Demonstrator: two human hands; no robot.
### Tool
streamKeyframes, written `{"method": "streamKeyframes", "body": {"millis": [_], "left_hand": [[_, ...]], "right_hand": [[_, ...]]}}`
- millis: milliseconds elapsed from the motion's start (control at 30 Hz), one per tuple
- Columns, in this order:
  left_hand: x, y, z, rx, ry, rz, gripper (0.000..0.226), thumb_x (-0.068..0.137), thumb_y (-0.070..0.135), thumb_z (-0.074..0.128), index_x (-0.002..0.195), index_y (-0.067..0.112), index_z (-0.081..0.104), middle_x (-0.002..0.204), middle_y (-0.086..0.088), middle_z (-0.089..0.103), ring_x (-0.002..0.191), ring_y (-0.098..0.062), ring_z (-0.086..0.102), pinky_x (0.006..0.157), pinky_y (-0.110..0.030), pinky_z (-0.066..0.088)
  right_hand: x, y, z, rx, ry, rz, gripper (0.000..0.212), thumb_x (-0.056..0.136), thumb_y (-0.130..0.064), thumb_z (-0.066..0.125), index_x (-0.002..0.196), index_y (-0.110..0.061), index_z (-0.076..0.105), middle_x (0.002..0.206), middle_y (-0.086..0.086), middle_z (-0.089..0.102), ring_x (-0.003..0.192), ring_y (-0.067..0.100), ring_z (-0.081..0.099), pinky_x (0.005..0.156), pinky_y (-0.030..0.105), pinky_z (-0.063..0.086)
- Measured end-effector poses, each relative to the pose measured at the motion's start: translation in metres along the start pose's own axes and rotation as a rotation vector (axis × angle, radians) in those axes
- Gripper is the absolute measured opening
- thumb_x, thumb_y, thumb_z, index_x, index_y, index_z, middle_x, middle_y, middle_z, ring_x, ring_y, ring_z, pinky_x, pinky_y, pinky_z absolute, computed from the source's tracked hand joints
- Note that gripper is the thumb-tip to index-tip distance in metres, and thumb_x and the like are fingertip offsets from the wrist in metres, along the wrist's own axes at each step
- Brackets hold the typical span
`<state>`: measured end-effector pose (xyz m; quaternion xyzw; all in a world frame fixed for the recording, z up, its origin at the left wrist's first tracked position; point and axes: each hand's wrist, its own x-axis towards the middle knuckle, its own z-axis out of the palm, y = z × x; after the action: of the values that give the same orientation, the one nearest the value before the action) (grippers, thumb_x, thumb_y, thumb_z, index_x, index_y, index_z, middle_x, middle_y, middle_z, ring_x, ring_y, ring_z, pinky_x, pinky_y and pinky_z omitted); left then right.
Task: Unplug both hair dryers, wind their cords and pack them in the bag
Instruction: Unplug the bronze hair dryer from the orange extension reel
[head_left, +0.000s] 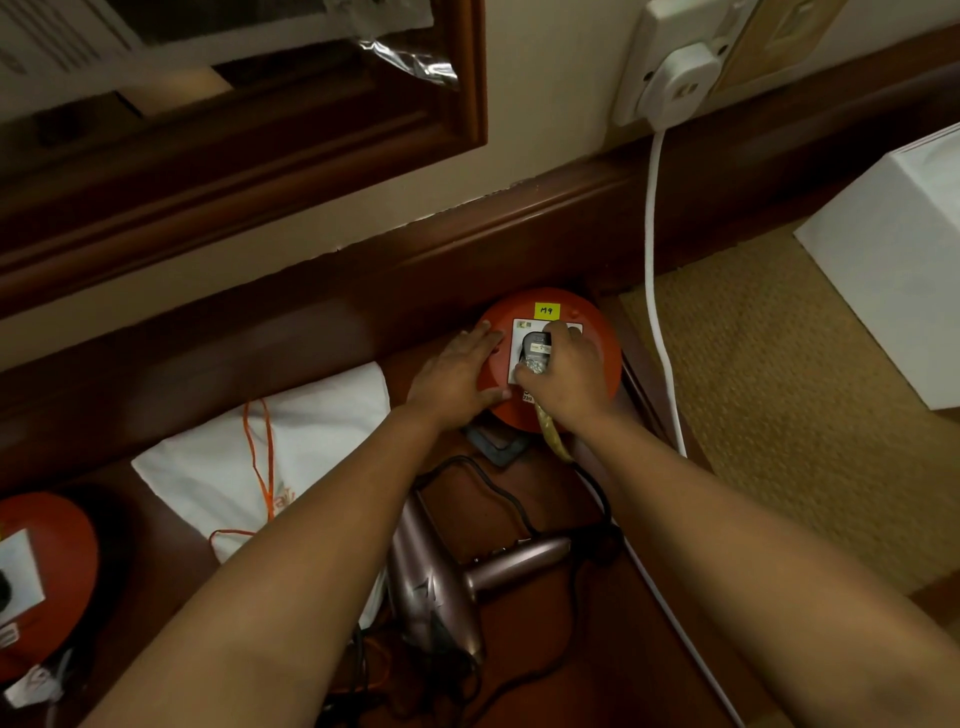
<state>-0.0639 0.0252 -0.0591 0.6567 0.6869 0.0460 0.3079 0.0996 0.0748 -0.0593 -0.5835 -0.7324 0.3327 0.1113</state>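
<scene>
A round orange socket reel (605, 340) stands on the dark wooden desk against the wall. My left hand (457, 371) presses flat on its left side. My right hand (569, 371) grips a black plug (535, 347) seated in the reel's white socket plate. A pink hair dryer (441, 582) lies on the desk between my forearms, its black cord (498, 486) looping up toward the reel. A white drawstring bag (311, 441) with orange cords lies flat to the left of the dryer.
A second orange socket reel (52, 566) sits at the lower left edge. A white cable (657, 312) hangs from a white wall plug (680, 85) at upper right. A white box (904, 260) stands on the carpet to the right. A wood-framed mirror (457, 135) hangs above.
</scene>
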Motion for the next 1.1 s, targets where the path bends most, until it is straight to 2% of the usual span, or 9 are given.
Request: {"method": "streamKeyframes", "body": {"millis": [100, 333, 467, 567, 700, 867, 967, 1100], "left_hand": [[0.0, 0.0, 0.0, 0.009, -0.003, -0.003, 0.085, 0.086, 0.05, 0.062, 0.153, 0.029, 0.013, 0.162, 0.002, 0.008, 0.148, -0.024, 0.009, 0.116, -0.048, 0.023], [0.0, 0.004, -0.003, 0.027, -0.003, -0.017, 0.086, 0.086, 0.049, 0.064, 0.153, 0.028, 0.015, 0.162, 0.001, 0.009, 0.148, -0.024, 0.01, 0.116, -0.045, 0.021], [0.0, 0.005, -0.004, 0.035, -0.017, -0.024, 0.086, 0.086, 0.049, 0.063, 0.153, 0.027, 0.015, 0.162, 0.001, 0.008, 0.148, -0.024, 0.01, 0.117, -0.046, 0.021], [0.0, 0.007, -0.006, 0.056, -0.038, -0.041, 0.086, 0.087, 0.051, 0.062, 0.154, 0.029, 0.012, 0.162, 0.003, 0.006, 0.148, -0.023, 0.007, 0.117, -0.047, 0.019], [-0.01, 0.017, -0.004, 0.064, 0.008, -0.089, 0.084, 0.088, 0.048, 0.061, 0.153, 0.025, 0.013, 0.161, -0.002, 0.013, 0.148, -0.025, 0.012, 0.115, -0.05, 0.024], [-0.06, 0.025, 0.023, -0.091, 0.127, -0.11, 0.081, 0.087, 0.032, 0.066, 0.151, 0.019, 0.019, 0.153, -0.01, 0.031, 0.14, -0.028, 0.03, 0.109, -0.05, 0.035], [-0.098, 0.029, 0.037, -0.094, 0.112, -0.1, 0.073, 0.089, 0.028, 0.062, 0.15, 0.017, 0.024, 0.15, -0.011, 0.036, 0.137, -0.029, 0.034, 0.109, -0.044, 0.035], [-0.14, 0.039, 0.056, 0.018, 0.04, -0.111, 0.06, 0.092, 0.03, 0.056, 0.146, 0.014, 0.034, 0.144, -0.012, 0.044, 0.132, -0.028, 0.04, 0.108, -0.036, 0.033]], "right_hand": [[0.0, 0.001, 0.0, 0.01, 0.004, 0.001, 0.054, 0.068, -0.03, 0.073, 0.113, -0.006, 0.053, 0.105, 0.014, 0.063, 0.095, 0.032, 0.056, 0.071, 0.029, 0.038], [-0.002, 0.0, -0.001, 0.117, 0.031, -0.014, 0.051, 0.064, -0.031, 0.068, 0.107, -0.006, 0.056, 0.099, 0.01, 0.063, 0.091, 0.028, 0.057, 0.069, 0.031, 0.042], [-0.01, -0.004, -0.007, 0.307, 0.094, 0.005, 0.04, 0.066, -0.018, 0.073, 0.101, -0.008, 0.055, 0.095, 0.006, 0.058, 0.083, 0.022, 0.057, 0.065, 0.032, 0.045], [-0.019, -0.004, -0.011, 0.367, 0.118, -0.01, 0.039, 0.068, -0.014, 0.075, 0.1, -0.01, 0.055, 0.095, 0.001, 0.055, 0.081, 0.016, 0.056, 0.065, 0.027, 0.046], [-0.028, 0.001, -0.016, 0.387, 0.121, -0.033, 0.042, 0.073, -0.019, 0.075, 0.109, -0.013, 0.055, 0.107, 0.004, 0.054, 0.096, 0.017, 0.056, 0.078, 0.031, 0.051], [-0.05, 0.011, -0.026, 0.355, 0.069, 0.027, 0.059, 0.08, -0.023, 0.074, 0.132, -0.018, 0.046, 0.129, 0.005, 0.045, 0.116, 0.014, 0.045, 0.095, 0.028, 0.042], [-0.067, 0.019, -0.031, 0.395, 0.082, 0.073, 0.061, 0.077, -0.019, 0.075, 0.131, -0.019, 0.046, 0.129, 0.007, 0.044, 0.117, 0.019, 0.049, 0.097, 0.03, 0.044], [-0.099, 0.034, -0.029, 0.476, 0.124, 0.152, 0.064, 0.068, -0.023, 0.078, 0.121, -0.026, 0.043, 0.121, 0.003, 0.053, 0.111, 0.018, 0.056, 0.096, 0.042, 0.05]]}}
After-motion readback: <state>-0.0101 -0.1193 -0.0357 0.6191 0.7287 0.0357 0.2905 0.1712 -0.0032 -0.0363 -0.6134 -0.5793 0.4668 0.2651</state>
